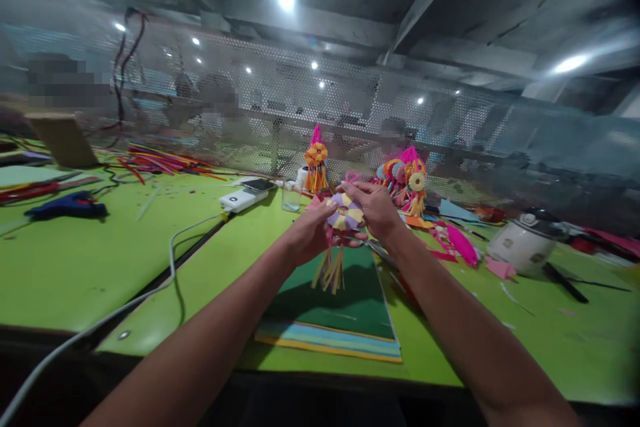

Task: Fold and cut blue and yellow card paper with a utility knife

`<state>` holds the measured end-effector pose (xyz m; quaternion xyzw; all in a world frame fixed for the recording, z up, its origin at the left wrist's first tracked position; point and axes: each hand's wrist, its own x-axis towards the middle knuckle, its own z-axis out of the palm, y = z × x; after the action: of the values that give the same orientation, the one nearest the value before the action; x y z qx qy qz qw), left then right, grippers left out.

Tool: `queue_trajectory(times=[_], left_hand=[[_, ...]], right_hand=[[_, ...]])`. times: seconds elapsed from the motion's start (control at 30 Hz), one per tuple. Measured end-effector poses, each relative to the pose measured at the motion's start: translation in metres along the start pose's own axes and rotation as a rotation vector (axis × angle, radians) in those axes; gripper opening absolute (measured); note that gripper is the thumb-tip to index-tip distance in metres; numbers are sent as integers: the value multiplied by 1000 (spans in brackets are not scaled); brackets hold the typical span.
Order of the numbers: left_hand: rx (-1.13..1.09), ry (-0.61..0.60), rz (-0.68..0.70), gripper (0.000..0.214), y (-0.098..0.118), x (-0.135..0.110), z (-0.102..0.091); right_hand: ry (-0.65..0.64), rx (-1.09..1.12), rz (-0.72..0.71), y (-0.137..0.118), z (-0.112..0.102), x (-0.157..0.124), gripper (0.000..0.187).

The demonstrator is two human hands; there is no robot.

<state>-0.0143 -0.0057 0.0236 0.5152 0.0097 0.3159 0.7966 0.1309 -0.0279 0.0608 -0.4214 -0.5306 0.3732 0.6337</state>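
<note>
The person holds a paper ornament (345, 212) in the air above a stack of coloured sheets (345, 320) on the green table (75, 267). The left hand (310, 233) grips it from below, fingers curled around it, and the right hand (375, 207) pinches its upper edge. Its yellow tassel (330, 271) hangs down. Finished ornaments (405, 180) stand just behind, and a blue glue gun (67, 205) lies far left.

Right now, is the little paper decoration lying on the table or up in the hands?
Up in the hands. The left hand and right hand hold the paper decoration above the green table, its tassels dangling freely.
</note>
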Motion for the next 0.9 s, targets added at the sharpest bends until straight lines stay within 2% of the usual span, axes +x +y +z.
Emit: queue_trajectory(times=[0.13, 0.23, 0.47, 0.6, 0.7, 0.8, 0.9], left_hand=[[18, -10, -89, 25, -4, 0, -2], [7, -30, -156, 31, -8, 1, -3], [-45, 39, -321, 41, -20, 3, -2], [-69, 40, -415, 43, -27, 2, 0], [-83, -7, -446, 43, -30, 2, 1], [-64, -94, -492, 45, -32, 2, 1], [-69, -134, -510, 50, -34, 2, 0]], right_hand=[[-12, -4, 30, 1, -5, -3, 37], [17, 4, 6, 6, -11, -3, 35], [91, -74, 21, 35, -23, -6, 36], [124, -5, 44, 41, -32, -7, 36], [157, 46, -33, 37, -34, -5, 35], [172, -16, -107, 32, -36, -4, 35], [163, -75, -118, 34, -40, -6, 35]])
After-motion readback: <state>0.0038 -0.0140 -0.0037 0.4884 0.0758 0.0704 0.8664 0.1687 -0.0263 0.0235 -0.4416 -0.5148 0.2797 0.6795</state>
